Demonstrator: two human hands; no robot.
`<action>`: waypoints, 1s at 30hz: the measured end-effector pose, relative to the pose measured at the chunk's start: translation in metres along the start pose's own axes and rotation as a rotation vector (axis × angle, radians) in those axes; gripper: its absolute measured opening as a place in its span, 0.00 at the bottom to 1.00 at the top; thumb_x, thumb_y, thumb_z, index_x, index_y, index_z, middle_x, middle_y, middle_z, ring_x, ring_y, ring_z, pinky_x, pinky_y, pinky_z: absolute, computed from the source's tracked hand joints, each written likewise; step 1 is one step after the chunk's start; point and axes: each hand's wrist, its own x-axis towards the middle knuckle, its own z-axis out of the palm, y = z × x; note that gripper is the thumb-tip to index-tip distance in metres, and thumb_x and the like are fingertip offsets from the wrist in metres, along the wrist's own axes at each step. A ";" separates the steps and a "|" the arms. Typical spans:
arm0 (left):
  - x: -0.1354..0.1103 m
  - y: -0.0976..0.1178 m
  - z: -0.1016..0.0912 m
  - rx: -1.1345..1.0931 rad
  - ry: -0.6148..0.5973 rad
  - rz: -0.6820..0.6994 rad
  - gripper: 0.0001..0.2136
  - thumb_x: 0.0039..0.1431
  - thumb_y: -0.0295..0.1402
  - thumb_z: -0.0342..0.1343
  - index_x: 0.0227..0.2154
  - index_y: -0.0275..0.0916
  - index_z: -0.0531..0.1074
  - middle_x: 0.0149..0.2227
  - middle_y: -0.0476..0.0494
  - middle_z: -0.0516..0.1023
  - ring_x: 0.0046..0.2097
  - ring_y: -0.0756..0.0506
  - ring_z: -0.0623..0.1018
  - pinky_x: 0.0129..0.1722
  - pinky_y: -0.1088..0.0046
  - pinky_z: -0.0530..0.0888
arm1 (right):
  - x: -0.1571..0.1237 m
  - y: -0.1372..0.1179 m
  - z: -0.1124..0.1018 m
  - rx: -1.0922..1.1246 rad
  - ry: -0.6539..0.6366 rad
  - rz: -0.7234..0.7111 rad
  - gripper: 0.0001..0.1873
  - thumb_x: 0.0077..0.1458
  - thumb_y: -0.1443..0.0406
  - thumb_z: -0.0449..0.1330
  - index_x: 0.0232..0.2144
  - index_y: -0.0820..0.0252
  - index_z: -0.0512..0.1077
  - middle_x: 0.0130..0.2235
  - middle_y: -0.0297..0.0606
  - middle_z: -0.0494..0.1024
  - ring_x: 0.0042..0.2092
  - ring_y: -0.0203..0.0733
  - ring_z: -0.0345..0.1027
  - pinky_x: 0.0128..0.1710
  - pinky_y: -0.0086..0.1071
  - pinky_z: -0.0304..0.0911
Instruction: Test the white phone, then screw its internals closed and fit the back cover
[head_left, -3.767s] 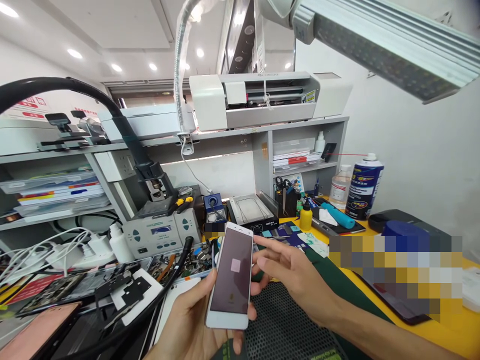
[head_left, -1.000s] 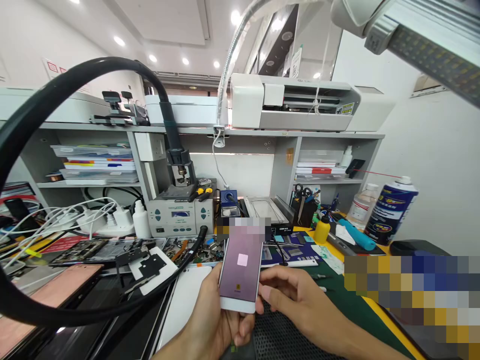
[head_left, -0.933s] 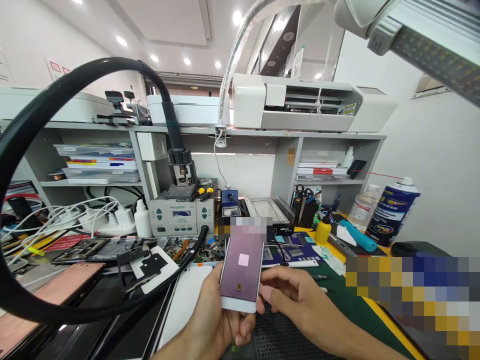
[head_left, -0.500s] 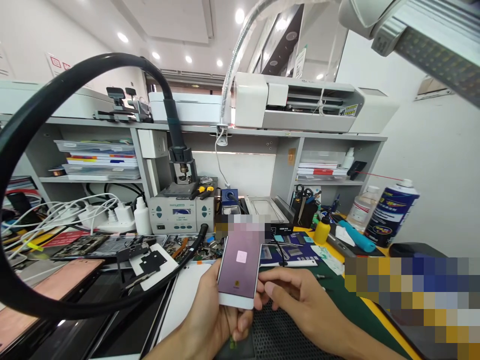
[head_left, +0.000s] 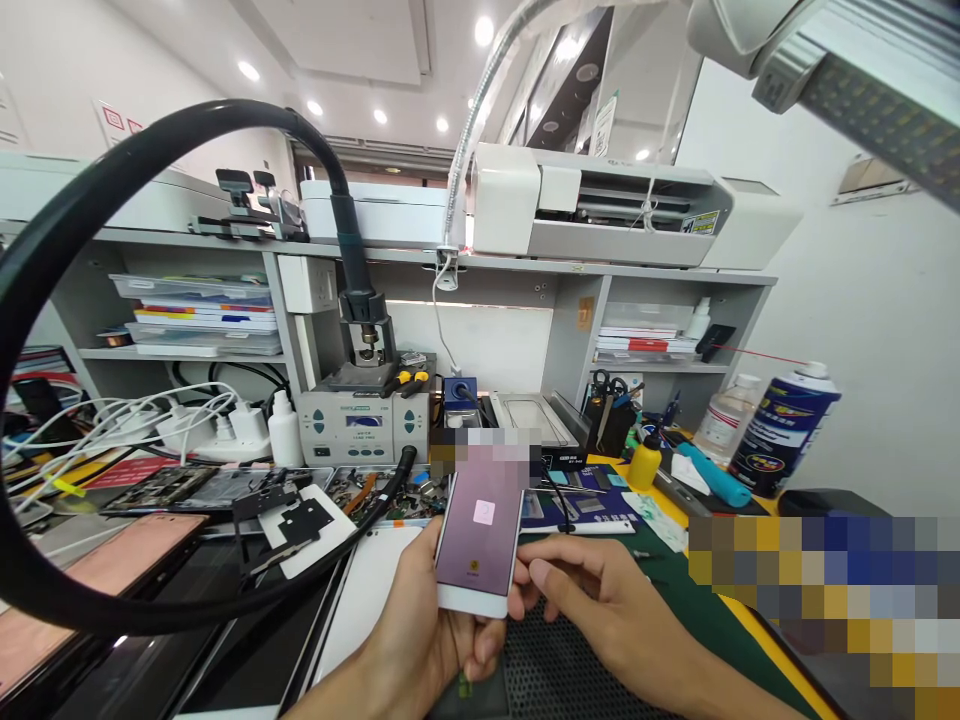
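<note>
My left hand [head_left: 420, 610] cradles a white smartphone [head_left: 478, 545] from below and along its left side. A purplish screen faces me, with a pale square in the middle and a small yellow icon near the bottom; the phone's upper end is blurred out. At the lower right edge of the phone, my right hand [head_left: 592, 600] is curled, its fingertips against that edge and its thumb bent close to the index finger. Part of its grip is hidden behind the phone. Beneath both hands lies a black perforated mat [head_left: 559, 665].
A thick black hose [head_left: 161, 120] loops across the left, above several phone panels [head_left: 97, 580]. Behind stands a grey hot-air station [head_left: 365, 428]. At right are a yellow bottle [head_left: 645, 462], a blue spray can [head_left: 784, 430] and a clear bottle [head_left: 726, 415]. A lamp [head_left: 862, 110] hangs overhead.
The pale square on the phone's screen now shows a faint round mark. Both hands and the phone keep their places; the camera view has shifted very slightly.
</note>
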 end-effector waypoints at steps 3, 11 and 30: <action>0.000 0.000 0.000 -0.001 -0.006 0.002 0.29 0.64 0.46 0.35 0.33 0.29 0.76 0.24 0.38 0.76 0.14 0.51 0.66 0.14 0.76 0.57 | -0.001 0.000 0.000 0.001 0.003 0.004 0.14 0.67 0.59 0.56 0.46 0.53 0.80 0.35 0.36 0.81 0.36 0.39 0.72 0.35 0.31 0.65; 0.000 0.000 -0.001 -0.001 -0.014 0.011 0.28 0.64 0.46 0.36 0.32 0.29 0.76 0.23 0.39 0.76 0.14 0.50 0.66 0.14 0.76 0.58 | 0.001 -0.001 0.001 0.013 0.001 0.012 0.14 0.67 0.59 0.57 0.46 0.53 0.80 0.34 0.35 0.81 0.36 0.37 0.71 0.35 0.29 0.65; -0.001 0.001 -0.001 -0.006 -0.031 0.026 0.30 0.64 0.47 0.35 0.30 0.29 0.77 0.23 0.39 0.76 0.14 0.51 0.66 0.14 0.76 0.58 | 0.002 0.000 0.000 0.030 -0.017 0.032 0.14 0.67 0.58 0.56 0.47 0.53 0.79 0.36 0.35 0.81 0.36 0.36 0.71 0.35 0.28 0.66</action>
